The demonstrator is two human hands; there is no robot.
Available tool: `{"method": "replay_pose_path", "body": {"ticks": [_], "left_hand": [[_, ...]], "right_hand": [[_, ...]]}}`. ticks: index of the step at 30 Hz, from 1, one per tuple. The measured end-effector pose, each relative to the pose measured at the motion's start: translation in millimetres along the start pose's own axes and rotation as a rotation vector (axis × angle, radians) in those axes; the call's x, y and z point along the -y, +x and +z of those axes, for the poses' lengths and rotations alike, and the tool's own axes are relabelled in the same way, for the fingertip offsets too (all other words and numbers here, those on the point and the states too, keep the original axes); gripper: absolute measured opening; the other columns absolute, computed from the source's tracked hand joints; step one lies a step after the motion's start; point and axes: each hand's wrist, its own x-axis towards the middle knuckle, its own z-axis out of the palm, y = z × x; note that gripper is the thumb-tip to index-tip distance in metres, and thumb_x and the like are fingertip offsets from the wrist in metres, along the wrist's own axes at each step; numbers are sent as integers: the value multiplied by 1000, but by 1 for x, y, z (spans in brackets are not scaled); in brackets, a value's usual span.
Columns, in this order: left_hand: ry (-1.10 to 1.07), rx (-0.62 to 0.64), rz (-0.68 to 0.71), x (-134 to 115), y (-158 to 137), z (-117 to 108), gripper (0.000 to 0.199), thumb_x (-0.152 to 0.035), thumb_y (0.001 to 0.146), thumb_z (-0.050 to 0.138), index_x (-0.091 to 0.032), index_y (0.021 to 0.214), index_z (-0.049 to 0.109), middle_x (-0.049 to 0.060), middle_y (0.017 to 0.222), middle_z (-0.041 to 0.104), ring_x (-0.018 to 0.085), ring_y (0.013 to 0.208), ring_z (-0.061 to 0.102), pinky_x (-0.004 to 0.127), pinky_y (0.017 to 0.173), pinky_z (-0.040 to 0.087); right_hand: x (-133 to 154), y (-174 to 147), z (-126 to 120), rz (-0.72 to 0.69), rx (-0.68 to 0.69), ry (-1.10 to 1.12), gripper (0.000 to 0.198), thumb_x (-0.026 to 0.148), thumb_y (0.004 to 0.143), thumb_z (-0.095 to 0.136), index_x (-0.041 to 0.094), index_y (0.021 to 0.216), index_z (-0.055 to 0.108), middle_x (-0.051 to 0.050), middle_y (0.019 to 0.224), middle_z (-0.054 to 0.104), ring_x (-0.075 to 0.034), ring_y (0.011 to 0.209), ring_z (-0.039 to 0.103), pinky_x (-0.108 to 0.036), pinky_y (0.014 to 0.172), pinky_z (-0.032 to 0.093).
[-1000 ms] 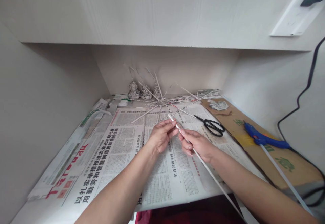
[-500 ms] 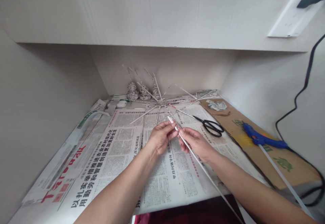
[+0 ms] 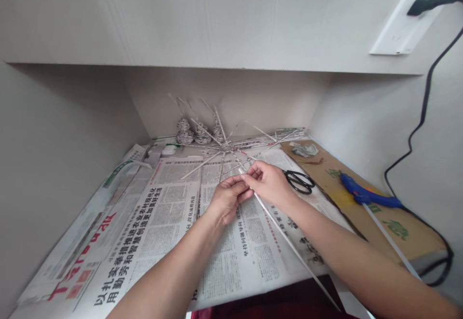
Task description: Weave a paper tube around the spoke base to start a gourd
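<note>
Between the fingers of my left hand is a long thin white rolled-paper stick, pinched near its far tip. It slopes down toward me past the newspaper's front edge. My right hand is closed at the same tip, thumb and fingers meeting my left fingertips. Just beyond both hands lies a star-shaped paper weaving, its printed paper sticks spread out from a small centre. Black-handled scissors rest to the right of my right hand, their blades hidden behind it.
Newspaper sheets cover the table. Several woven gourd shapes stand at the back, beside a pile of paper sticks. On the right, a blue glue gun with its black cord lies on cardboard.
My right hand has moved up and forward along the paper stick to its tip, now covering the scissors' blades. My left hand keeps its pinch. The view has shifted slightly.
</note>
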Motion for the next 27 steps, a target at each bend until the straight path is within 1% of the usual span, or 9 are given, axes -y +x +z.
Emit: {"method": "replay_pose_path", "body": {"ticks": [6, 9, 11, 14, 16, 19, 22, 24, 27], "left_hand": [[7, 19, -14, 1, 2, -1, 20, -9, 66, 70, -9, 86, 67, 8, 82, 67, 11, 70, 64, 19, 67, 55], [13, -1, -39, 0, 2, -1, 20, -7, 67, 69, -9, 86, 67, 9, 82, 68, 12, 71, 65, 19, 67, 55], [14, -32, -51, 0, 2, -1, 19, -5, 66, 69, -9, 85, 66, 9, 81, 67, 12, 70, 65, 19, 66, 56], [29, -56, -55, 0, 3, -1, 20, -5, 66, 69, -9, 85, 64, 9, 79, 67, 13, 70, 65, 20, 66, 56], [37, -57, -57, 1, 4, -2, 20, -6, 66, 70, -9, 85, 64, 10, 80, 67, 14, 71, 66, 20, 66, 56], [24, -52, -57, 2, 4, -3, 21, -7, 65, 71, -9, 85, 64, 10, 80, 67, 15, 72, 66, 21, 66, 57], [3, -51, -54, 3, 4, -3, 20, -7, 65, 71, -9, 84, 64, 10, 81, 67, 15, 71, 66, 21, 65, 57], [-1, -46, -54, 2, 4, -3, 19, -8, 65, 71, -9, 83, 63, 10, 80, 67, 15, 71, 66, 20, 64, 57], [0, -34, -52, 1, 4, -3, 18, -9, 66, 71, -9, 82, 64, 9, 78, 67, 14, 71, 66, 20, 65, 57]], "right_hand": [[-14, 6, 1, 29, 88, 49, 21, 41, 79, 55, 21, 74, 60, 0, 68, 64, -13, 58, 54, -25, 55, 39], [-18, 7, -1, -14, 111, 37, 24, 41, 82, 50, 21, 74, 60, 1, 66, 62, -12, 56, 53, -24, 53, 37], [-23, 9, -7, -59, 112, -49, 25, 41, 83, 48, 21, 74, 60, 1, 64, 61, -13, 55, 51, -24, 54, 36], [-40, 22, -31, -87, 62, -251, 22, 39, 84, 48, 22, 79, 61, -1, 71, 63, -15, 62, 53, -27, 60, 37], [-61, 36, -55, -63, -8, -427, 20, 36, 83, 49, 22, 89, 62, -5, 89, 65, -19, 77, 56, -30, 70, 39], [-101, 60, -92, 76, -122, -707, 32, 35, 81, 51, 20, 109, 59, -13, 114, 57, -29, 105, 47, -38, 86, 35], [-137, 79, -115, 225, -34, -789, 44, 35, 82, 50, 23, 124, 50, -12, 134, 43, -30, 118, 39, -40, 93, 31], [-153, 85, -120, 264, 20, -782, 39, 34, 82, 51, 23, 119, 56, -12, 126, 52, -28, 108, 48, -37, 87, 36], [-163, 87, -117, 271, 36, -764, 26, 33, 81, 52, 21, 101, 65, -10, 100, 65, -24, 88, 57, -33, 73, 40]]}}
